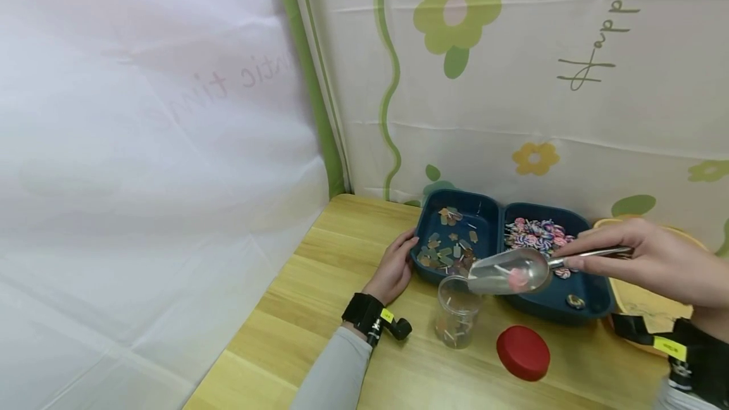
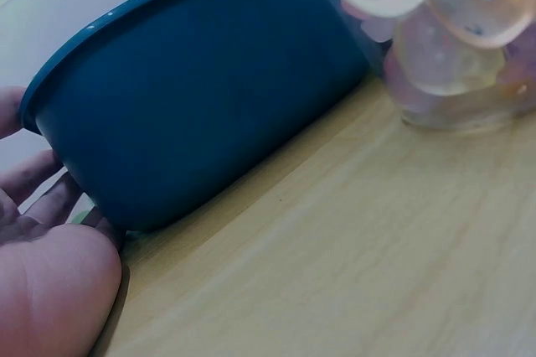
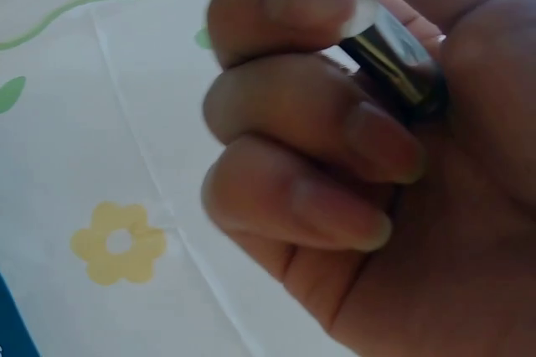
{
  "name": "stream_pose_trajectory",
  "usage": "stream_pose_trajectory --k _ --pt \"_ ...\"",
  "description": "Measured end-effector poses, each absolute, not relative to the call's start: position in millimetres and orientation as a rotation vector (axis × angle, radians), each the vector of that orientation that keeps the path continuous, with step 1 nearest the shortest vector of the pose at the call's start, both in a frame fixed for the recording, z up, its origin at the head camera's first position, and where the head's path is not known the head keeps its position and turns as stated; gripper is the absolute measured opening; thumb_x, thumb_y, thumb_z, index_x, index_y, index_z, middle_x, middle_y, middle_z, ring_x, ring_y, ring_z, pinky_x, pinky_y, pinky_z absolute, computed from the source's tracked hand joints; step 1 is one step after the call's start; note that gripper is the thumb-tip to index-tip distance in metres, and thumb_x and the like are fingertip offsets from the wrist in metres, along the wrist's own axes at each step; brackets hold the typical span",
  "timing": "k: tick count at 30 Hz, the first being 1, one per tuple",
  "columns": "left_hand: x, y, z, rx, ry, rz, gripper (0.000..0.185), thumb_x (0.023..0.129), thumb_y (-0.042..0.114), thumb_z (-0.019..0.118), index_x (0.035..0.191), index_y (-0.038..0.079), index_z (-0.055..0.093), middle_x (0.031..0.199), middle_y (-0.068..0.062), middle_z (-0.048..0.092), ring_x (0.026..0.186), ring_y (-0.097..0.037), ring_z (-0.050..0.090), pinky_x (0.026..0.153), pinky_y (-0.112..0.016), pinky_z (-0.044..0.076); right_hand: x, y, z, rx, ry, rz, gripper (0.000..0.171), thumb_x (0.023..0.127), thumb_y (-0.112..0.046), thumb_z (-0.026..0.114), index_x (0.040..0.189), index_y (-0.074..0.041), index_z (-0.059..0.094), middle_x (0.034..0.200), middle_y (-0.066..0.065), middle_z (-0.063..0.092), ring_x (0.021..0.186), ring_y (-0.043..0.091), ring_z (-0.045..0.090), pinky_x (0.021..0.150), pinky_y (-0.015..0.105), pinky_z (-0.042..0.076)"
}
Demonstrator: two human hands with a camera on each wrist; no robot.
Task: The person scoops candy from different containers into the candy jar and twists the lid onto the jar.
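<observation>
My right hand (image 1: 663, 261) grips the metal handle of a small scoop (image 1: 501, 273), its fingers curled round it in the right wrist view. A pink lollipop-shaped piece (image 1: 517, 279) with a white stick lies in the scoop. The scoop's lip is tilted at the rim of a clear cup (image 1: 455, 324), which stands on the table with several small pieces inside. My left hand (image 1: 393, 267) touches the outer left side of a dark blue two-compartment tray (image 2: 209, 97), fingers spread along its wall. Translucent pieces (image 1: 435, 255) lie in its left compartment, striped lollipop pieces (image 1: 535, 233) in its right.
A red lid (image 1: 524, 353) lies on the wooden table (image 1: 285, 309), right of the cup. Behind my right hand is a yellow tray (image 1: 643, 302), partly hidden. A small gold-rimmed piece (image 1: 575, 301) sits in the blue tray's right compartment. Printed curtains (image 1: 484, 100) hang behind the table.
</observation>
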State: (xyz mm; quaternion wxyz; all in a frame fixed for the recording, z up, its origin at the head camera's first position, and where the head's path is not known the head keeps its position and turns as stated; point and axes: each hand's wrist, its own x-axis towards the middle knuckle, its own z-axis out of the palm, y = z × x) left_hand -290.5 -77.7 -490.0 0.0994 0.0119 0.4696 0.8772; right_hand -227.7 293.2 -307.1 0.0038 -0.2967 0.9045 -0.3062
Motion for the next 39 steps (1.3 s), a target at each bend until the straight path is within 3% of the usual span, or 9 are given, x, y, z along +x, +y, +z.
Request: stream_pose_trajectory --k 6,16,22,28,36,39 --pt "-290.2 -77.8 -490.0 0.017 1.392 2.593 0.047 0.109 0.017 0.049 0.154 0.006 0.042 0.161 -0.016 0.034 0.147 -0.029 0.034 0.120 -0.040 0.029 -221.9 291.4 -304.3 -0.964 2.871 -0.875 0.028 0.091 -0.007 0.076 0.109 -0.029 0.081 0.102 -0.017 0.074 0.097 -0.008 0.060 0.064 0.022 0.051" --pt "-290.0 -77.3 -488.8 0.008 1.396 2.591 0.046 0.109 0.018 0.050 0.154 0.008 0.042 0.162 -0.015 0.034 0.148 -0.028 0.034 0.121 -0.040 0.028 -224.0 292.7 -304.9 -0.952 2.881 -0.819 0.027 0.096 -0.015 0.073 0.114 -0.034 0.078 0.107 -0.016 0.073 0.100 -0.001 0.064 0.070 0.023 0.054" --pt "-289.1 -76.9 -488.4 0.005 1.402 2.597 0.045 0.109 0.017 0.049 0.153 0.008 0.043 0.161 -0.016 0.034 0.148 -0.028 0.034 0.120 -0.039 0.029 -232.3 292.8 -310.2 -0.982 2.863 -0.835 0.028 0.098 -0.009 0.068 0.119 -0.026 0.078 0.108 -0.015 0.073 0.095 -0.003 0.062 0.069 0.023 0.054" --pt "-288.6 -76.7 -489.5 0.009 1.404 2.600 0.046 0.109 0.016 0.049 0.154 0.007 0.042 0.162 -0.016 0.033 0.149 -0.028 0.033 0.120 -0.039 0.028 -242.1 286.9 -317.9 -0.925 2.822 -0.869 0.023 0.101 -0.012 0.064 0.120 -0.017 0.077 0.115 0.001 0.072 0.088 0.001 0.062 0.067 0.025 0.054" --pt "-290.2 -77.1 -490.6 0.047 1.416 2.598 0.046 0.110 0.016 0.048 0.154 0.007 0.042 0.162 -0.015 0.033 0.149 -0.028 0.032 0.121 -0.040 0.028 -259.9 275.0 -323.8 -1.034 2.653 -1.020 0.028 0.106 -0.006 0.053 0.128 0.002 0.069 0.088 -0.008 0.067 0.062 0.013 0.055 0.052 0.029 0.043" --pt "-290.5 -77.6 -490.8 0.060 1.417 2.599 0.046 0.110 0.017 0.049 0.154 0.007 0.042 0.162 -0.016 0.033 0.150 -0.028 0.031 0.120 -0.039 0.028 -262.8 270.7 -325.1 -0.993 2.686 -1.005 0.030 0.107 -0.009 0.052 0.131 0.004 0.066 0.097 -0.003 0.070 0.063 0.012 0.057 0.056 0.028 0.047"
